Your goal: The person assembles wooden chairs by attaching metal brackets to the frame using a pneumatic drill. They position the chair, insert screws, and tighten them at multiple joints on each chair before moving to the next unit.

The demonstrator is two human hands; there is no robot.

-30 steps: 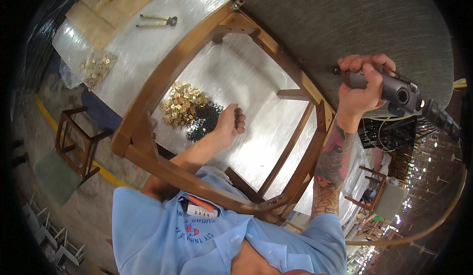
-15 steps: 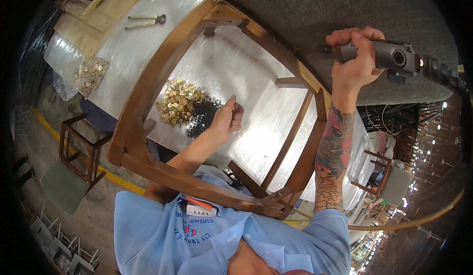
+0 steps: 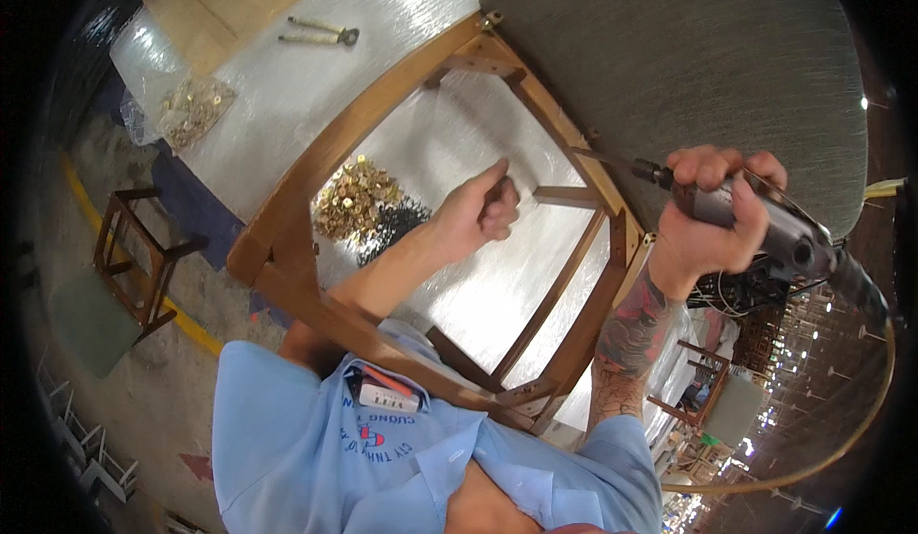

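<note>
Counter (image 3: 251, 123): film-wrapped, shiny, probably slick, so brace the work. Panel (image 3: 698, 65): ribbed grey fabric, rounded corners; keep the bit off it. Frame (image 3: 359, 123): smooth brown wood, curved rails, over the counter's near half, panel along its right rail. Driver (image 3: 779, 238): dark, hose-tailed; right hand's (image 3: 717, 214) grip is wrapped tight round the body. I'd hold it square to the rail, press firmly, ease off early. Left hand (image 3: 478, 211): grip half-curled inside the frame, contents hidden, can't tell. Steadying the rail would help. Brassy clips (image 3: 354, 199), black screws (image 3: 394, 220): heaped toward counter's left edge. Bit (image 3: 612, 159): slim, tip by the right rail; contact unclear.
</note>
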